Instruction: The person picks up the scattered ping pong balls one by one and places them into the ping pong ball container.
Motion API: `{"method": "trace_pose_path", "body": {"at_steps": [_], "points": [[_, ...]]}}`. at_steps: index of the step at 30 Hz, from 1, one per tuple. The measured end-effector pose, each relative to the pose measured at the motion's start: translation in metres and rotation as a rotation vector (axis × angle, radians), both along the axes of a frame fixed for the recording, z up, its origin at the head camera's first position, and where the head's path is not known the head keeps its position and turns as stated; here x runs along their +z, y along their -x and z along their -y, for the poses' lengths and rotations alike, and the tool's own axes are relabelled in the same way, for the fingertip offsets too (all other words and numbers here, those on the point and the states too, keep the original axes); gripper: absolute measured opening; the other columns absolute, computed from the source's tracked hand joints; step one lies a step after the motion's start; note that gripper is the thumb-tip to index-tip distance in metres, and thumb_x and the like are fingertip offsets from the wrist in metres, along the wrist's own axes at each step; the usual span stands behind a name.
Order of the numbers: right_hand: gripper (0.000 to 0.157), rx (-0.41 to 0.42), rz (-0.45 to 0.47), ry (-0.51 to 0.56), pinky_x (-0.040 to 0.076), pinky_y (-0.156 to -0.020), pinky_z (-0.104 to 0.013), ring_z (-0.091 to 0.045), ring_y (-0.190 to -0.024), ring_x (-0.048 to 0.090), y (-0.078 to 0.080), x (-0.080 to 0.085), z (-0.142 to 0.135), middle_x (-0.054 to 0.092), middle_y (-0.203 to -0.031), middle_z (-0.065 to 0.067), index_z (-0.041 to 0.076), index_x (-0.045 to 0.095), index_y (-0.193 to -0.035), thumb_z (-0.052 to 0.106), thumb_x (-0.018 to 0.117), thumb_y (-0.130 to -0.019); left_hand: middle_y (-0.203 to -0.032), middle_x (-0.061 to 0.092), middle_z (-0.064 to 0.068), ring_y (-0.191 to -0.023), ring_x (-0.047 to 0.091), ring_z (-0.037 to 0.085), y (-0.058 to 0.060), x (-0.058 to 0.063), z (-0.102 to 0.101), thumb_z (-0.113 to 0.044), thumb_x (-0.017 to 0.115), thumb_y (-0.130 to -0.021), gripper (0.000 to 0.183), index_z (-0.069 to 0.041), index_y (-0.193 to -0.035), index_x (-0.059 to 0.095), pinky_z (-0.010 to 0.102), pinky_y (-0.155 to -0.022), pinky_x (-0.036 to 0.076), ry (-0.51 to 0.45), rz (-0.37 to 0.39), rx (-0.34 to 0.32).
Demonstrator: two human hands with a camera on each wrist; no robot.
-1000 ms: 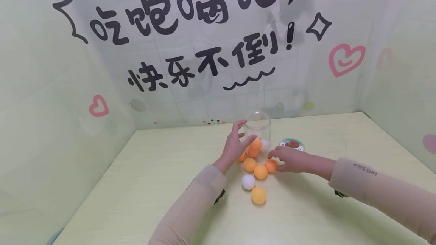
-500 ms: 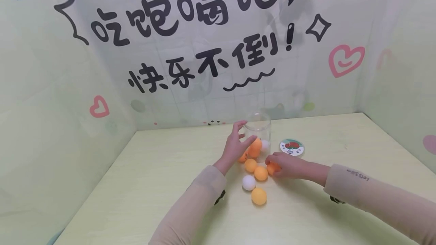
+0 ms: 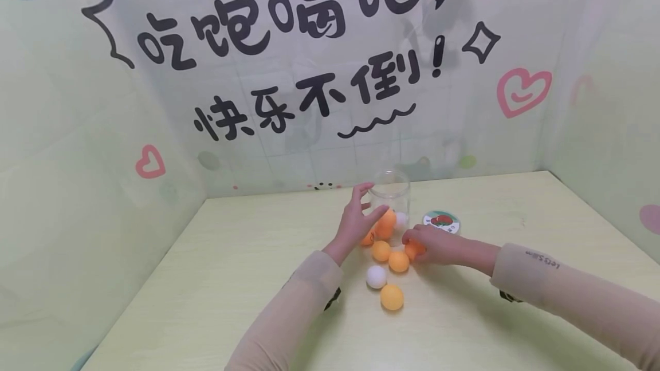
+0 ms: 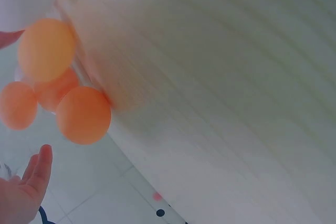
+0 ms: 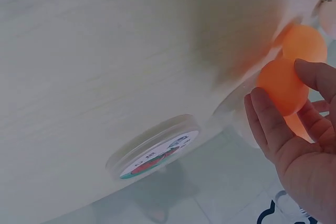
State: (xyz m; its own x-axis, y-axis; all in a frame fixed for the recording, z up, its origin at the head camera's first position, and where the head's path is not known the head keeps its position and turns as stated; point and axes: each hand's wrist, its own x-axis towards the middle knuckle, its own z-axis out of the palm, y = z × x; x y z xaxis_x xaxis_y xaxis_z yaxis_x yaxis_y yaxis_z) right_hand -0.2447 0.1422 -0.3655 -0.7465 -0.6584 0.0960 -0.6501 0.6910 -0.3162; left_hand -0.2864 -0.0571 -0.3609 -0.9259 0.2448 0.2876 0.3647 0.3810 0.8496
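In the head view a clear jar (image 3: 396,198) stands upright towards the back of the table, with orange balls (image 3: 385,223) and a white ball (image 3: 400,221) inside it. My left hand (image 3: 354,222) holds the jar from its left side, thumb in front, fingers behind. Between thumb and fingers, my right hand (image 3: 438,244) pinches an orange ping-pong ball (image 5: 283,86) low at the jar's front right. Loose before the jar lie two orange balls (image 3: 399,261), a white ping-pong ball (image 3: 376,277) and a lighter orange ball (image 3: 392,298). Another orange ball (image 3: 368,238) is partly hidden beneath my left hand.
Behind my right hand a round lid (image 3: 442,220) with a red and green picture lies on the pale wooden table (image 3: 247,279). A printed curtain (image 3: 289,147) with dark lettering hangs along the back edge, and pale side walls flank the table.
My right hand has closed its fingers and thumb on the orange ping-pong ball and shifted slightly. The orange ball beside it has rolled a little to the right. My left hand stays put.
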Motion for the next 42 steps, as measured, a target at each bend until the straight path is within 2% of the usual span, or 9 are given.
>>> {"method": "trace_pose_path", "body": {"at_steps": [12,21,28,33,37,42], "points": [[0.029,-0.007,-0.055,-0.073,0.047,-0.066,-0.025,-0.014,-0.073,0.05,0.003,0.019,-0.003,0.057,-0.086,-0.003,0.002,0.061,-0.1,0.001,0.069,-0.073,-0.144,0.035,0.01,-0.117,0.05,0.033,-0.002,0.001,0.0,-0.032,0.064,-0.086,0.057,-0.022,-0.134,0.034,0.043,-0.092,0.047,0.009,0.003,0.009],[0.029,-0.034,-0.04,-0.054,0.049,-0.069,-0.03,-0.016,-0.074,0.052,0.008,0.04,-0.008,0.059,-0.087,-0.005,0.0,0.06,-0.103,-0.001,0.067,-0.075,-0.144,0.035,0.011,-0.117,0.05,0.034,-0.001,0.001,0.0,-0.031,0.064,-0.086,0.057,-0.022,-0.133,0.034,0.043,-0.092,0.047,0.005,0.007,0.012],[0.034,-0.107,-0.01,-0.059,0.051,-0.078,-0.039,-0.023,-0.085,0.056,0.009,0.062,-0.011,0.06,-0.097,-0.009,0.001,0.06,-0.109,-0.001,0.066,-0.076,-0.144,0.035,0.012,-0.117,0.05,0.034,-0.002,0.001,0.0,-0.03,0.064,-0.086,0.056,-0.021,-0.133,0.033,0.042,-0.09,0.048,0.0,-0.001,-0.003],[0.036,-0.152,0.022,-0.063,0.052,-0.075,-0.037,-0.023,-0.085,0.054,0.012,0.079,-0.01,0.059,-0.102,-0.012,0.001,0.059,-0.113,0.0,0.066,-0.078,-0.144,0.035,0.009,-0.117,0.05,0.034,-0.001,0.0,0.001,-0.03,0.064,-0.086,0.056,-0.022,-0.133,0.034,0.041,-0.091,0.047,-0.002,0.003,0.004],[0.035,-0.155,-0.006,-0.065,0.053,-0.072,-0.034,-0.023,-0.084,0.054,0.013,0.089,-0.01,0.059,-0.103,-0.012,0.002,0.059,-0.112,0.0,0.066,-0.078,-0.144,0.034,0.007,-0.117,0.05,0.034,-0.001,0.0,0.001,-0.03,0.064,-0.086,0.057,-0.022,-0.133,0.033,0.041,-0.092,0.047,0.0,0.005,0.004],[0.033,-0.137,-0.101,-0.064,0.052,-0.075,-0.038,-0.024,-0.085,0.054,0.015,0.101,-0.01,0.06,-0.102,-0.012,0.002,0.06,-0.11,0.0,0.066,-0.077,-0.144,0.034,0.007,-0.118,0.049,0.034,-0.002,0.0,0.001,-0.031,0.063,-0.086,0.057,-0.022,-0.134,0.033,0.041,-0.092,0.047,-0.001,0.002,-0.003]]}}
